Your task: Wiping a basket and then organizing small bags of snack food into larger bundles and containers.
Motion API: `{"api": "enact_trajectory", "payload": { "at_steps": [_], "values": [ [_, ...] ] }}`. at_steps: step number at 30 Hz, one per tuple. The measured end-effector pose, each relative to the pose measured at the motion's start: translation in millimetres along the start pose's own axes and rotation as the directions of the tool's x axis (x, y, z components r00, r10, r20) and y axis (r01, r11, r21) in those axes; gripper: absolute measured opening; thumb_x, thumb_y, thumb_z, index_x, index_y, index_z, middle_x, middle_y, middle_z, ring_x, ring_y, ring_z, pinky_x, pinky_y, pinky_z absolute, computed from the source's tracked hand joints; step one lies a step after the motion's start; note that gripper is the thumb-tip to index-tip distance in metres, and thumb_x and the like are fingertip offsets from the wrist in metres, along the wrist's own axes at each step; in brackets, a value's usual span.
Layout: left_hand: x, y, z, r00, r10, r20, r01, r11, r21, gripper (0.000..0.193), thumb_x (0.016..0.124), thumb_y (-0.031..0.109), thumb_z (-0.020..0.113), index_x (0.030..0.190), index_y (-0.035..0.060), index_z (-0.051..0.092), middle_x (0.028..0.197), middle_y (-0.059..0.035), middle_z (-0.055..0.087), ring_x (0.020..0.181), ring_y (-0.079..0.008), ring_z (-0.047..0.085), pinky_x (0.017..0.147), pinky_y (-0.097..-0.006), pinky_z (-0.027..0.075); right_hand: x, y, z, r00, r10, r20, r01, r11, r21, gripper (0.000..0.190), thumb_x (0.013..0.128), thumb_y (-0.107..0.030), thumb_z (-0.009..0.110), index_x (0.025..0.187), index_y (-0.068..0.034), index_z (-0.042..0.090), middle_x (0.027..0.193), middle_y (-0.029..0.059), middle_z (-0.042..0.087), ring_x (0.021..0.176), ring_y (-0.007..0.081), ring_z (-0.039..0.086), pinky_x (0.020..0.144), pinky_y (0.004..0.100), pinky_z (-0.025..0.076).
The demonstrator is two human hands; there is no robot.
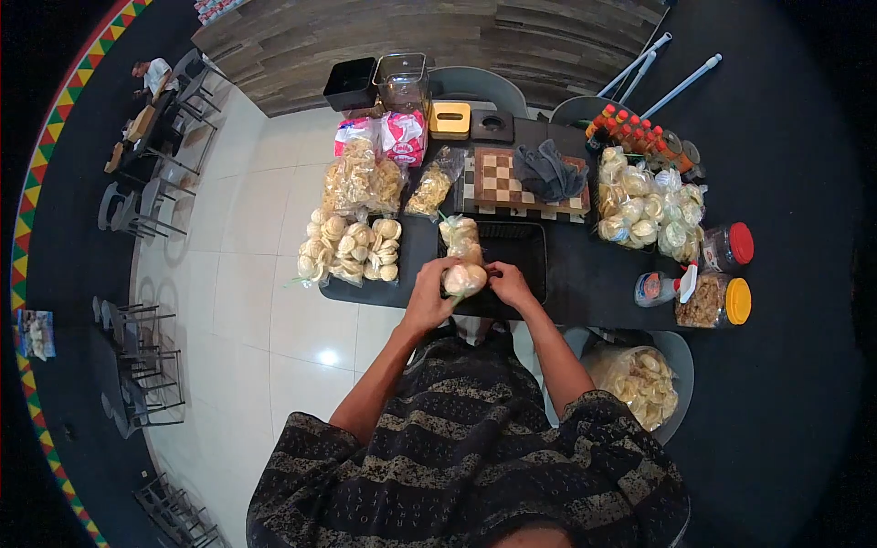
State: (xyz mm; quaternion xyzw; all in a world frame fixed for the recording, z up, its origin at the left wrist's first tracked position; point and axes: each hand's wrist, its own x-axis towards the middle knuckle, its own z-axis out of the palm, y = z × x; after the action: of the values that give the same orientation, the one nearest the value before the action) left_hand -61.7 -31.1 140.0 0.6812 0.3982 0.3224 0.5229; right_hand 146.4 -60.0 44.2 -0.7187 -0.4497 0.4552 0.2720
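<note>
My left hand (429, 296) grips a clear plastic bag of round pale crackers (465, 280) over the front left part of a black plastic basket (529, 252). My right hand (510, 285) is at the bag's right side, its fingertips close to the plastic; whether they pinch it is hard to tell. Behind the held bag, another bag of crackers (460, 231) with a green tie lies at the basket's left end. The basket's right part shows its bare dark inside.
Cracker bags (353, 248) and bags of yellowish snacks (362, 179) crowd the table's left. A chessboard (495, 177) bears a grey cloth (550, 171). At right are a full basket of bags (630, 198), sauce bottles (634, 133), a spray bottle (656, 289) and jars (706, 301). A large cracker sack (637, 383) rests on a chair.
</note>
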Motion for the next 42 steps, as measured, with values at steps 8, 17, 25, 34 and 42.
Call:
{"api": "enact_trajectory", "payload": {
  "at_steps": [8,17,25,34,42],
  "values": [
    [-17.1,-33.9,4.8,0.991,0.104,-0.088,-0.028,0.786,0.617,0.062,0.066,0.007,0.083,0.123,0.0064,0.057,0.124,-0.0158,0.052,0.115,-0.0381,0.051,0.095,-0.0455,0.042,-11.2,-13.3,0.6,0.999,-0.04,0.037,0.04,0.999,-0.008,0.036,0.081,-0.014,0.069,0.115,-0.003,0.067,0.104,0.0147,0.072,0.1,0.0288,0.069,0.087,0.0396,0.053],
    [-13.3,-43.7,5.2,0.989,-0.074,-0.127,0.118,0.918,0.379,0.076,0.073,0.008,0.077,0.137,-0.0023,0.039,0.133,-0.0261,0.046,0.121,-0.0471,0.049,0.099,-0.0474,0.045,-16.1,-25.3,2.7,0.993,-0.119,-0.024,0.116,0.988,-0.105,0.035,0.08,-0.019,0.075,0.11,-0.002,0.065,0.106,0.016,0.07,0.101,0.0325,0.067,0.087,0.0419,0.053],
    [-16.9,-44.4,0.2,0.992,-0.08,-0.101,0.115,0.905,0.41,0.075,0.077,0.01,0.071,0.14,-0.0036,0.034,0.134,-0.026,0.045,0.127,-0.0468,0.044,0.104,-0.047,0.041,-18.5,-25.5,-1.9,0.997,-0.069,-0.032,0.066,0.993,-0.096,0.035,0.079,-0.017,0.075,0.11,-0.002,0.065,0.107,0.0158,0.07,0.102,0.032,0.067,0.087,0.0412,0.053],
    [-6.6,-27.1,-62.5,0.899,0.098,-0.428,0.284,0.613,0.737,0.056,0.08,0.014,0.067,0.131,-0.0016,0.049,0.131,-0.0229,0.049,0.121,-0.0389,0.047,0.101,-0.0485,0.038,-27.9,-30.4,-5.9,0.991,-0.076,-0.107,0.075,0.997,-0.011,0.032,0.078,-0.007,0.07,0.11,-0.001,0.065,0.103,0.0157,0.07,0.101,0.0314,0.068,0.088,0.0408,0.053],
    [20.7,-59.4,-97.5,0.884,0.213,-0.416,0.332,0.34,0.88,0.055,0.08,0.018,0.069,0.128,-0.0031,0.051,0.133,-0.0226,0.048,0.122,-0.0418,0.045,0.102,-0.0516,0.035,-40.7,-24.7,-1.0,0.98,-0.196,-0.026,0.187,0.961,-0.204,0.059,0.075,-0.005,0.067,0.131,-0.002,0.048,0.127,0.0189,0.054,0.098,0.0276,0.063,0.086,0.0373,0.052]
  ]
}}
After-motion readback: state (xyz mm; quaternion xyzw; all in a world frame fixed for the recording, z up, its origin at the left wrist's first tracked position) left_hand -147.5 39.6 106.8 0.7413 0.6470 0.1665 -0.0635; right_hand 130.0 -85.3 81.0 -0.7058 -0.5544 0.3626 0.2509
